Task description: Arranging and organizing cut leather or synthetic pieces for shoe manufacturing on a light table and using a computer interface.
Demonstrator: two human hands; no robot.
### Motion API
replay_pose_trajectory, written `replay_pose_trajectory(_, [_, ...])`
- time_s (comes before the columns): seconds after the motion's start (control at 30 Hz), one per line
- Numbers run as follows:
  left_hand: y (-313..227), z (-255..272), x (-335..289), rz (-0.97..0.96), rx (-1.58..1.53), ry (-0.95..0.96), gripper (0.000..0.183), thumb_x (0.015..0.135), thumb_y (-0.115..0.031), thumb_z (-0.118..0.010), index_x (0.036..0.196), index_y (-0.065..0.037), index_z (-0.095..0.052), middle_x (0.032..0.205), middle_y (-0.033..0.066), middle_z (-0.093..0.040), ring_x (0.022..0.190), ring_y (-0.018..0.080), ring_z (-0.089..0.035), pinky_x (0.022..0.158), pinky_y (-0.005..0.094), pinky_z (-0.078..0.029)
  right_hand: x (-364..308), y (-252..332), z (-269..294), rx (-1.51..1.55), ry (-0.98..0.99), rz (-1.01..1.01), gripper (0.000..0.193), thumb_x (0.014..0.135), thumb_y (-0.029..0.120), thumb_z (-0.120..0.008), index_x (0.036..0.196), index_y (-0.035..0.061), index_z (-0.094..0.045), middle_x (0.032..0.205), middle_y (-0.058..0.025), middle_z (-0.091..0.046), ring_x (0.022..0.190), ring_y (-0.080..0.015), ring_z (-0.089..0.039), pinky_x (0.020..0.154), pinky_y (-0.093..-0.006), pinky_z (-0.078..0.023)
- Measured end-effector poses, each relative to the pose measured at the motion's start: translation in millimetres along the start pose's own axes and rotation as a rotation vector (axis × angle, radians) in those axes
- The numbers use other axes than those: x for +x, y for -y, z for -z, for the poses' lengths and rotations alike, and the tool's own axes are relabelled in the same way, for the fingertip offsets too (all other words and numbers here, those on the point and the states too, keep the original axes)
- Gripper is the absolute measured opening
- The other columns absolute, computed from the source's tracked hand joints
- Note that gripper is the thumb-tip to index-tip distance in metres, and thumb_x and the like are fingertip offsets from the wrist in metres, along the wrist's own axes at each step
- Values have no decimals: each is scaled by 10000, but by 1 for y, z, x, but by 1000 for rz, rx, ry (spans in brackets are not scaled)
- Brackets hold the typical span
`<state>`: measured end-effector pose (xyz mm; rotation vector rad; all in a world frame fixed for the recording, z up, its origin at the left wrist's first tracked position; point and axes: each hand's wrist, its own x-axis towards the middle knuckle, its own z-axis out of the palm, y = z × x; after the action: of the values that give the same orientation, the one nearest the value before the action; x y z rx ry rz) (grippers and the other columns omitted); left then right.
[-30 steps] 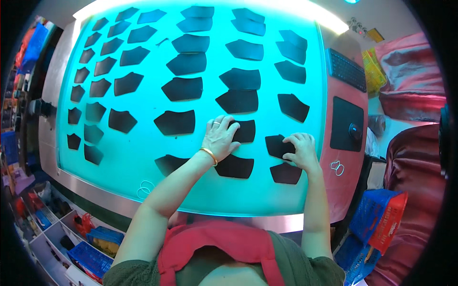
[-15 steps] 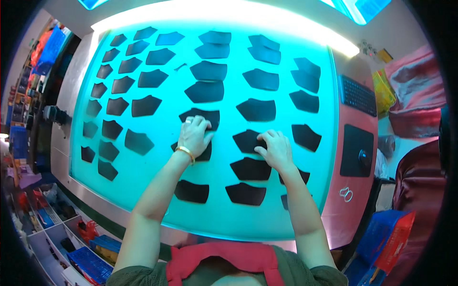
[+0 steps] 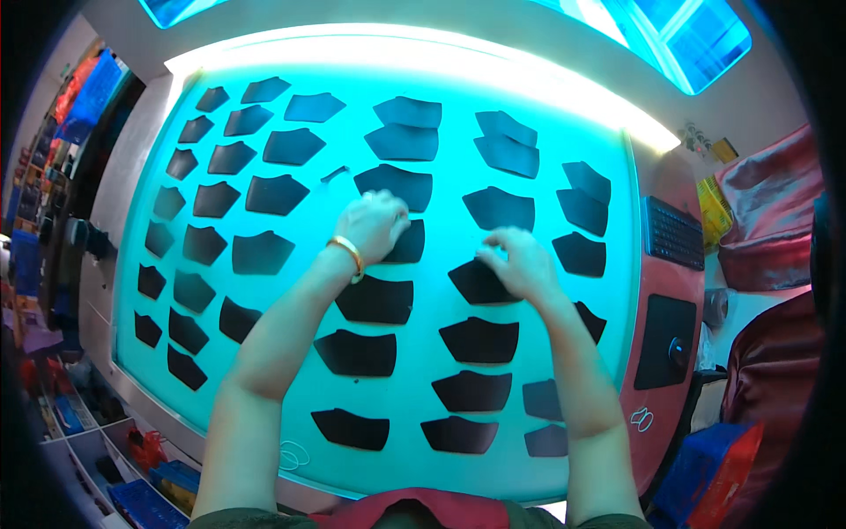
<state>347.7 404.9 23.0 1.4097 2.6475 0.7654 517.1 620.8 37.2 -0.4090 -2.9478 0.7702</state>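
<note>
Rows of dark, flat, many-cornered sheet pieces lie on a turquoise-lit tabletop [image 3: 304, 322]. My left hand [image 3: 374, 227], with a gold bangle on its wrist, is bent over a dark piece [image 3: 411, 242] in the middle column and hides much of it. Its fingers are slightly blurred but look apart. Above that lies another dark piece [image 3: 397, 187]. To the right, my right hand [image 3: 522, 263] rests at the upper right of a dark piece [image 3: 476, 284], thumb and forefinger apart. Nearer me lie more dark pieces [image 3: 374, 300], [image 3: 480, 341].
A bright light strip [image 3: 423, 44] runs along the far edge. At right are a black keyboard [image 3: 674, 231], a mouse [image 3: 678, 351] on a black pad [image 3: 656, 331], and a pale loop [image 3: 641, 419]. Divided drawers [image 3: 84, 463] stand at lower left. A small dark scrap [image 3: 335, 175] lies among the pieces.
The table has shifted downward in view. Each hand has left the piece it was on and is now at the one farther from me in its column.
</note>
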Motion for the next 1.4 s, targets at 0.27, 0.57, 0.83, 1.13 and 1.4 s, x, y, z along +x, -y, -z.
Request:
replay_pose_trajectory(0.27, [46, -32, 95, -10, 186, -151, 252, 849, -216, -674, 1078, -131, -609, 1138, 60, -574, 1119, 302, -519, 951, 421, -415, 175, 7, -27, -110, -185, 202, 215, 863, 164, -646, 1074, 125, -668, 1121, -73, -656, 1033, -282, -624, 865, -400, -500])
replay_pose_trajectory(0.57, [48, -50, 80, 9, 103, -129, 268, 832, -226, -690, 1067, -133, -602, 1150, 30, -541, 1139, 276, -486, 932, 416, -402, 241, 4, -57, -283, -160, 227, 294, 884, 134, -605, 1157, 228, -660, 1234, 26, -627, 1127, -221, -578, 937, -369, -487])
replay_pose_trajectory(0.83, [51, -33, 67, -122, 118, -242, 312, 817, -215, -701, 1097, -121, -601, 1166, 49, -535, 1149, 273, -482, 948, 405, -397, 242, -45, -16, -229, -200, 30, 311, 883, 206, -623, 1189, 254, -647, 1174, 12, -667, 1096, -243, -611, 892, -408, -515])
replay_pose_trajectory(1.13, [-64, -92, 76, -352, -42, -27, 462, 785, -335, -735, 1160, -104, -595, 1273, 89, -507, 1259, 281, -443, 1043, 423, -350, 204, -131, 33, -507, -261, 81, 221, 851, 294, -666, 1067, 269, -708, 1039, 10, -689, 1026, -211, -634, 867, -380, -512])
replay_pose_trajectory(1.4, [-66, -103, 81, -283, -54, 113, 469, 787, -323, -731, 1176, -109, -581, 1270, 102, -500, 1262, 308, -430, 1036, 436, -334, 152, -115, 13, -306, -314, 162, 253, 843, 285, -675, 1082, 205, -696, 1107, -20, -661, 1069, -250, -596, 897, -382, -498])
